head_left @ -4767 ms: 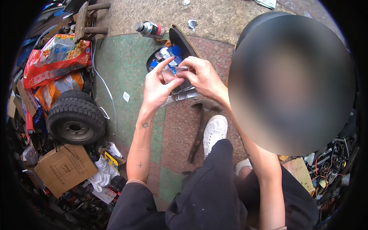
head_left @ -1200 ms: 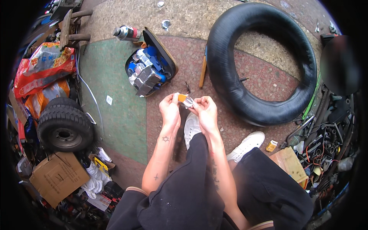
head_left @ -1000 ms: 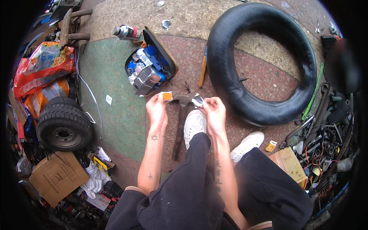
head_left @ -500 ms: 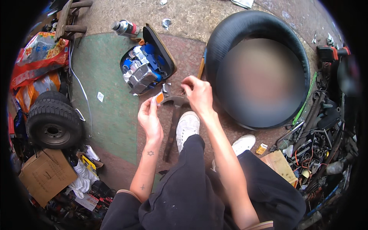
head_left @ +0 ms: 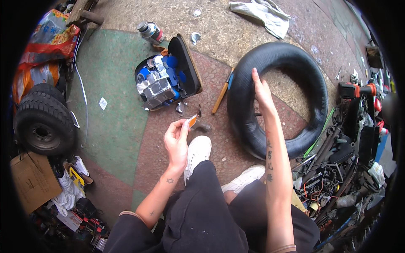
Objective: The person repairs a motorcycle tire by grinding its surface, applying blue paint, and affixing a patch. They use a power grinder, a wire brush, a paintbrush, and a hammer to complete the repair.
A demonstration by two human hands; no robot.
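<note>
My left hand pinches a small orange patch with a pale backing between thumb and fingers, above my white shoe. To the right, a black inner tube lies on the floor. Over its left inner edge is my right hand, fingers stretched out and nothing held; whether it presses on the rubber I cannot tell. Beyond my left hand stands an opened black case full of silver-foil and blue pieces. A tool with a wooden handle lies between case and tube.
A metal can is behind the case. Tyres and a cardboard box line the left side. Loose tools and metal parts are heaped at the right, near a red and black power tool. A pale cloth lies at the back.
My right hand has moved right, from near the left hand to the inner tube, its fingers straightening. My left hand still pinches the orange patch. The view has shifted.
</note>
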